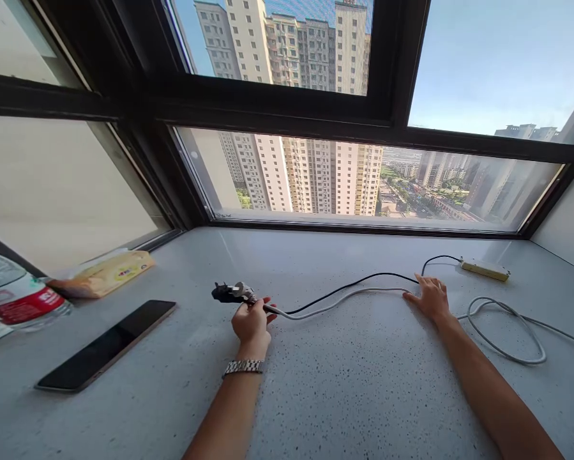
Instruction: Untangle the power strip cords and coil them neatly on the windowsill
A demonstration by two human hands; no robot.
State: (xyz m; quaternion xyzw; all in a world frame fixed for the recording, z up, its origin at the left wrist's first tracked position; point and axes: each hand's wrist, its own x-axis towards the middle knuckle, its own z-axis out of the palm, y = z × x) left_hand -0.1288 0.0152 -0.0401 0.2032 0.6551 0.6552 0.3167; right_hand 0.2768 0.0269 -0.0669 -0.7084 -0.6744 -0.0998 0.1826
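My left hand (251, 321), wearing a metal-banded watch (243, 367), is closed round a black cable (334, 294) and a grey cable (344, 298) just behind their plugs. A black plug (225, 293) with its prongs showing and a grey plug (244, 291) stick out side by side beyond the fingers. Farther right, my right hand (430, 296) lies over both cables on the countertop, thumb and fingers spread. From there the black cable runs to a slim, yellowish box (485, 269). The grey cable comes out on the other side in a loose loop (530, 361).
On the left of the speckled countertop (344, 390) lie a dark-screened phone (109, 345) and a yellow soft pack (109, 273). A clear bottle with a red label (25, 305) stands at the left edge. Dark window frames (287, 105) border the back.
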